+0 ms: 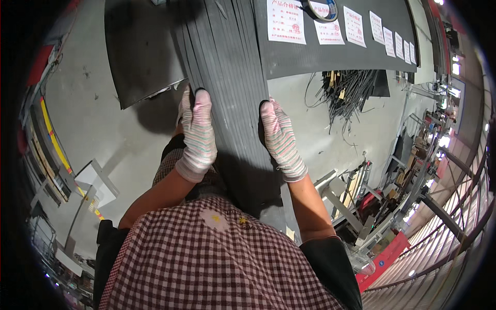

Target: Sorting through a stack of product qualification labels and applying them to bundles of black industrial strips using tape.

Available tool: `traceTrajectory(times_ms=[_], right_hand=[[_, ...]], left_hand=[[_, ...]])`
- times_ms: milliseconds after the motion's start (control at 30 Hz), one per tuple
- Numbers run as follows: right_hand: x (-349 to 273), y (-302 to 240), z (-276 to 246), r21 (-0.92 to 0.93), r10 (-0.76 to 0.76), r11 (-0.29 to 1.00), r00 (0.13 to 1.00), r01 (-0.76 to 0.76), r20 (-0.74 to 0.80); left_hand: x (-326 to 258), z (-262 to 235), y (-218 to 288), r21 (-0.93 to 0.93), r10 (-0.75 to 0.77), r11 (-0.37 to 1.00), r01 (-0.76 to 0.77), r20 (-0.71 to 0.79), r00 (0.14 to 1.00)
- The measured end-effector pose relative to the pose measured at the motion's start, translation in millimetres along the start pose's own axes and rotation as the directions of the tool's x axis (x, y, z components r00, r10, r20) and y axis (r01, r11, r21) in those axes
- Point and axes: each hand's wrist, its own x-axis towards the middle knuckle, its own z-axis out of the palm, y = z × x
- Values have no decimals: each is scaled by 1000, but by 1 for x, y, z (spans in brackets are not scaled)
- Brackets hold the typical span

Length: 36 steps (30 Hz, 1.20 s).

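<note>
A stack of dark grey strips (pixel 232 77) lies between the two gloved hands, running away beyond them. The left hand (pixel 198 137) is partly curled against its left side, the right hand (pixel 281 137) against its right; both touch and hold it, fingers partly hidden. Beyond the right hand, a dark surface (pixel 305 59) bears white paper slips (pixel 354 27) and a tape roll (pixel 332 15); nearer that hand, rightward, sits a tangle of thin black strips (pixel 343 95). Beyond the left hand, leftward, is a black sheet (pixel 137 57).
</note>
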Motion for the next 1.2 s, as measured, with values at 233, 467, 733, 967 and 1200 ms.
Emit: traceTrajectory(times_ms=[233,467,733,967,1200], right_hand=[[2,-2,7,-37,157,987,986,-160,-60],[2,-4,1,69,412,902,896,-427,165],[-13,-5,-4,176,448,862,877,-476,176],[6,2,-3,206,532,737,741,-644,410],[7,-4,-2,437,449,749,866,-499,220]], left_hand=[[11,1,-11,251,84,964,-86,18,996],[8,-12,-26,201,98,974,-108,60,993],[-40,-18,-58,385,278,864,-324,170,945],[-21,-13,-39,577,153,787,-218,161,975],[1,8,-13,-48,167,985,-166,21,986]])
